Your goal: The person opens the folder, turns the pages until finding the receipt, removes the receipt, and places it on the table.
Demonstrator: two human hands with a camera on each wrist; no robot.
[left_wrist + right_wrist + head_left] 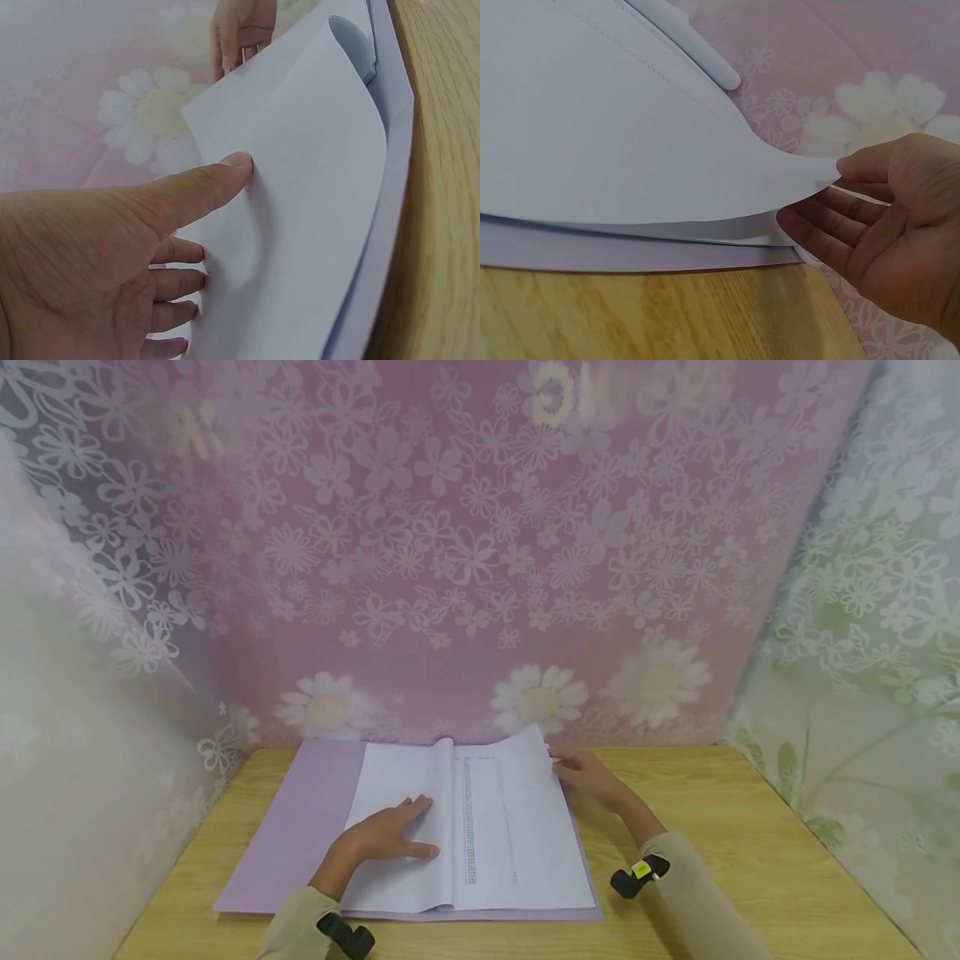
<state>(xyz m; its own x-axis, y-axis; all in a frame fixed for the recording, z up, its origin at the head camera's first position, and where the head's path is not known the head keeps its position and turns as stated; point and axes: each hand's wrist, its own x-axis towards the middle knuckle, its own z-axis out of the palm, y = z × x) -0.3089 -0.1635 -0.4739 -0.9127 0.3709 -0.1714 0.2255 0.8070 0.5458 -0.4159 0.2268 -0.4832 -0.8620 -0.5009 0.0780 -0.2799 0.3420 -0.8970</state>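
Your right grip [588, 777] pinches the far corner of the printed sheet [543, 835], which lies between your hands, apparently to lift that edge clear; your left grip [382, 833], fingers outstretched, rests on the left-hand page [397, 772], probably to steady it; the lilac folder [288, 827] lies open beneath, on the bench [697, 827]; the column of print [469, 822] right of your left grip is too small to read.

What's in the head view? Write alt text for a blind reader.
A person's left hand rests on the left page of an open purple folder, while the right hand holds the right page's raised corner. The folder lies on a wooden table before a pink flowered backdrop.
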